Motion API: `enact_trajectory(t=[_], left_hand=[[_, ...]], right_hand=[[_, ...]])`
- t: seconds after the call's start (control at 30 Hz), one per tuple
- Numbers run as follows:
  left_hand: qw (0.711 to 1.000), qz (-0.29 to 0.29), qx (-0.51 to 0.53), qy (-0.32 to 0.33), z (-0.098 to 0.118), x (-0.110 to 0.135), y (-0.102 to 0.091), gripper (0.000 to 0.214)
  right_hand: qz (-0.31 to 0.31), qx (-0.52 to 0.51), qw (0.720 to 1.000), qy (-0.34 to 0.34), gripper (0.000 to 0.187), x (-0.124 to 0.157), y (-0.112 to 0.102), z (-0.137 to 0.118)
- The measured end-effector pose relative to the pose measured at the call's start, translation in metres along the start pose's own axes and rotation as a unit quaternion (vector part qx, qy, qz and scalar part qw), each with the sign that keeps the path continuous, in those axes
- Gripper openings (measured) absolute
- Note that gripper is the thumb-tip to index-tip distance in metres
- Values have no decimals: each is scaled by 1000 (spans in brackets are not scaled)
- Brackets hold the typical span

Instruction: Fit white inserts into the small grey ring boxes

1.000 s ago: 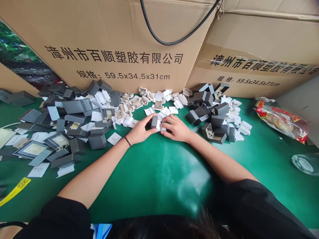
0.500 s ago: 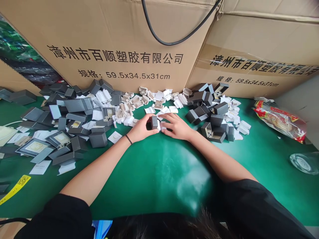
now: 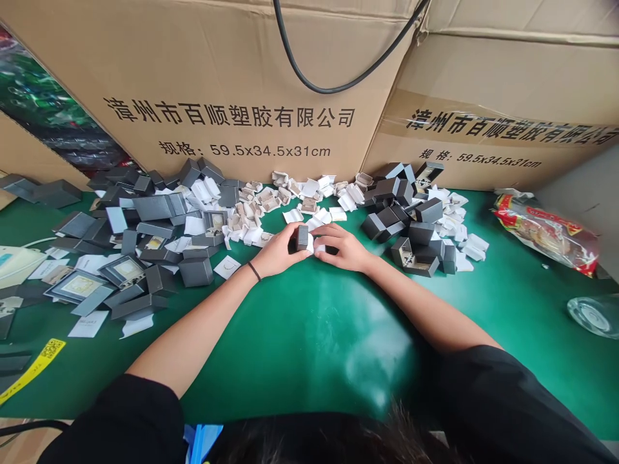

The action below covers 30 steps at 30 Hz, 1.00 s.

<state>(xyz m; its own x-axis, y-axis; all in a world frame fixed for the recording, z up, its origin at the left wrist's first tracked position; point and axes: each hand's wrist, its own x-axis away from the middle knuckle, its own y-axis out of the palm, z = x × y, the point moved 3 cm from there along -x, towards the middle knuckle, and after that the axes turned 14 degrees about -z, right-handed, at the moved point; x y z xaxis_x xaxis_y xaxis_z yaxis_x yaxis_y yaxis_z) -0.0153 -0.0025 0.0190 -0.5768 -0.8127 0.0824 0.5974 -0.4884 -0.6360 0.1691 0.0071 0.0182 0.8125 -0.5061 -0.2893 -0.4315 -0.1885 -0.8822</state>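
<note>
Between finger and thumb, my left hand (image 3: 276, 254) grips a small dark grey box (image 3: 302, 238) above the green tabletop. A white folded card insert (image 3: 310, 243) shows at the box's right side, partly within it. My right hand (image 3: 345, 249) is closed, thumb and fingertips on that insert; the exact grip is partly hidden. Just beyond the hands lie loose white and beige card inserts (image 3: 309, 205). Many dark grey boxes (image 3: 197, 272) are heaped at the left, some open with pale linings. Another heap of grey boxes (image 3: 420, 233) lies at the right.
Large cardboard cartons (image 3: 232, 64) wall off the back, and a black cable (image 3: 333, 89) hangs before them. At the right are a red and clear food packet (image 3: 546, 232) and a glass (image 3: 592, 316). A yellow strip (image 3: 36, 370) lies at the left front of the green table (image 3: 300, 348).
The view has shifted slightly, so the left-hand things appear farther right. My right fingers have drawn closer together at the white insert. My left hand still holds the box.
</note>
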Motion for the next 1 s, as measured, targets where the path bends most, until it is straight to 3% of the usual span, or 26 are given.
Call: enact_trajectory(t=[0.1, 0.2, 0.6, 0.77, 1.0], left_hand=[[1000, 3, 8, 9, 0, 0, -1, 62], [1000, 3, 22, 7, -1, 0, -2, 64], [997, -1, 75, 27, -9, -3, -6, 75], [997, -22, 60, 43, -9, -3, -10, 75], [996, -49, 55, 48, -10, -3, -13, 77]], right_hand=[[50, -30, 997, 42, 29, 2, -4, 1], [22, 6, 998, 51, 39, -1, -1, -3], [26, 2, 999, 30, 25, -6, 5, -10], [-15, 39, 999, 26, 22, -8, -2, -10], [-132, 134, 981, 38, 20, -20, -5, -14]])
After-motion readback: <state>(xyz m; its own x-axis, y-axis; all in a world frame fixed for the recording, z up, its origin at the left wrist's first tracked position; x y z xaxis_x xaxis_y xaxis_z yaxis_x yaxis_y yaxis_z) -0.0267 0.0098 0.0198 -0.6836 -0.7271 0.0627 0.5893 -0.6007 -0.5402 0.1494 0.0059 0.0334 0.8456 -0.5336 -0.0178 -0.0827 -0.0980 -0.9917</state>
